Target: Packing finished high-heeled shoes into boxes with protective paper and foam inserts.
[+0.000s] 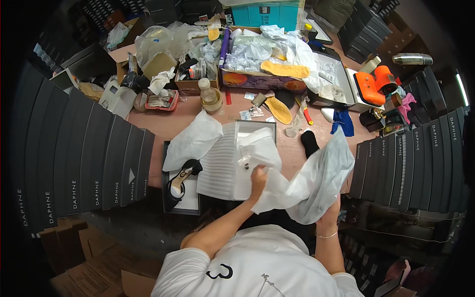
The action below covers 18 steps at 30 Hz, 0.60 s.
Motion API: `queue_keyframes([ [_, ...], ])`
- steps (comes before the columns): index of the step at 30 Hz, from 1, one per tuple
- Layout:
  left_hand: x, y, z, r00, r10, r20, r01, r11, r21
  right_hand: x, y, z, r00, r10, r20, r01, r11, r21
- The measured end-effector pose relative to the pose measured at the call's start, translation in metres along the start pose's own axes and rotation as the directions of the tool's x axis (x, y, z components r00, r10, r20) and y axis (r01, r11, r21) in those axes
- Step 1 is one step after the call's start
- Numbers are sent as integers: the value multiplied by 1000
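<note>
My left hand (258, 182) is closed, pinching the edge of a thin white wrapping bag (324, 171) over the open box's front part. The crumpled bag stretches to the right, where my right hand (328, 216) is under it, its fingers hidden by the material. A black heeled sandal (180, 185) lies at the left in a grey shoebox (183, 210), beside another white wrapping (195, 141). Ribbed white padding (216, 163) covers the middle. In the box part (269, 124) to its right are a white sheet and a small clear packet (244, 162).
Stacks of grey shoeboxes flank me at left (89, 163) and right (415, 163). Behind the box stand a bottle (205, 86), yellow insoles (278, 110), and a carton (232, 80) full of clear packets. A black item (309, 143) and an orange device (371, 89) are at right.
</note>
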State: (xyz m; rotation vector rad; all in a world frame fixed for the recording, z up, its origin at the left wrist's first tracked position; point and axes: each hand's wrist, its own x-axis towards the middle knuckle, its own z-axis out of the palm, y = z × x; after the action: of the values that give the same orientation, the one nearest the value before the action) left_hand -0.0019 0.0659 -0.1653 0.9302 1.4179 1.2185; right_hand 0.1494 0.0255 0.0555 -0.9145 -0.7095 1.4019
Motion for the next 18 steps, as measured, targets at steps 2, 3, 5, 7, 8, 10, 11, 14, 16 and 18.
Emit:
queue_keyframes([
  [2,-18,0,24,992,105,71,-108,993,41,8,3,17,983,81,163,-86,996,22],
  [3,-24,-3,27,976,155,151,-167,983,72,15,9,21,959,168,228,-156,985,-70],
  [5,-30,-11,21,927,222,301,-272,953,132,39,25,31,866,379,326,-237,886,-399],
  [7,-33,-11,-3,864,260,432,-367,911,187,61,44,48,856,372,359,-65,766,-640],
  [8,-39,-8,-16,835,262,483,-402,891,211,70,57,36,895,374,244,-172,793,-585],
  [10,-40,16,-50,822,118,557,-378,845,379,82,98,-19,916,401,-28,-374,825,-424],
  [11,-30,43,-57,829,-1,560,-363,760,539,86,102,-38,929,362,-82,-366,862,-351],
  [14,14,56,-63,789,17,615,-589,308,747,88,102,-82,910,388,-144,-409,897,-167],
  [16,48,33,-52,801,15,598,-586,223,779,81,85,-82,931,307,-196,-347,911,-221],
  [18,80,21,-46,822,-135,554,-506,274,818,75,63,-74,971,135,-196,-187,943,-275],
])
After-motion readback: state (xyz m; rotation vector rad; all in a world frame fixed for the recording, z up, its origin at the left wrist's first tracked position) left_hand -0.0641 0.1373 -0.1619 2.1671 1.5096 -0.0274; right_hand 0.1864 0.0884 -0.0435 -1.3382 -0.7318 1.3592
